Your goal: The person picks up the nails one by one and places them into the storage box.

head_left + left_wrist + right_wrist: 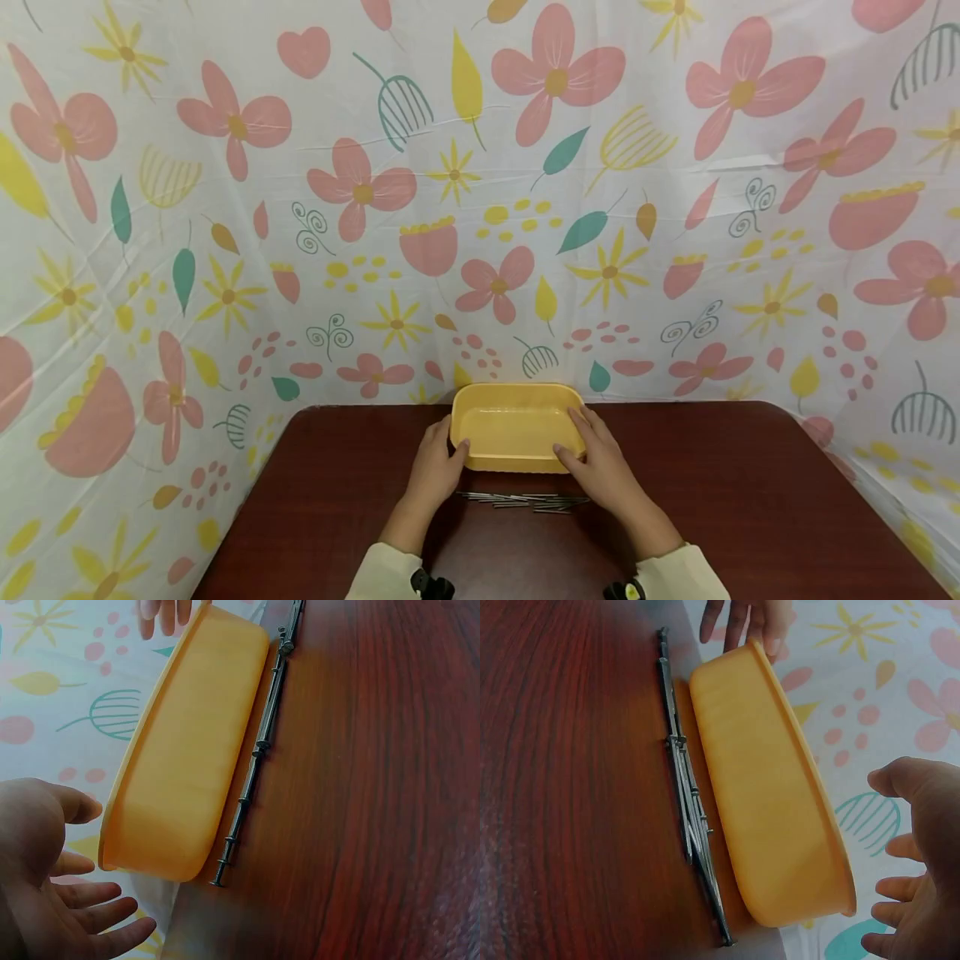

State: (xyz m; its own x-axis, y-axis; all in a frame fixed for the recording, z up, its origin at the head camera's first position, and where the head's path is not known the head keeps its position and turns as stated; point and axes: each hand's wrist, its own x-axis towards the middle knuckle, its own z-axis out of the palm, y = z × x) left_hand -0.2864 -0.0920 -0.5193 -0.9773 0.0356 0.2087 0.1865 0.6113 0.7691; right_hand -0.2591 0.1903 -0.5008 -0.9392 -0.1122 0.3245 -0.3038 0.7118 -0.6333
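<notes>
A yellow plastic tray (pixel 517 429) stands at the far edge of the table, with nothing visible in it. In front of it lie several metal nails (pixel 517 500) in a loose row, their flat heads clear in the left wrist view. My left hand (pixel 435 471) is at the tray's left end, thumb close to the rim and fingers loosely spread; whether it touches cannot be told. At the right end is my right hand (pixel 603 467), its fingers relaxed and apart from the rim in the right wrist view. Neither hand grips anything.
The dark red-brown wooden table (pixel 337 492) extends to both sides and toward me. A white cloth (pixel 450 275) printed with flowers and leaves hangs behind and along the sides, close behind the tray.
</notes>
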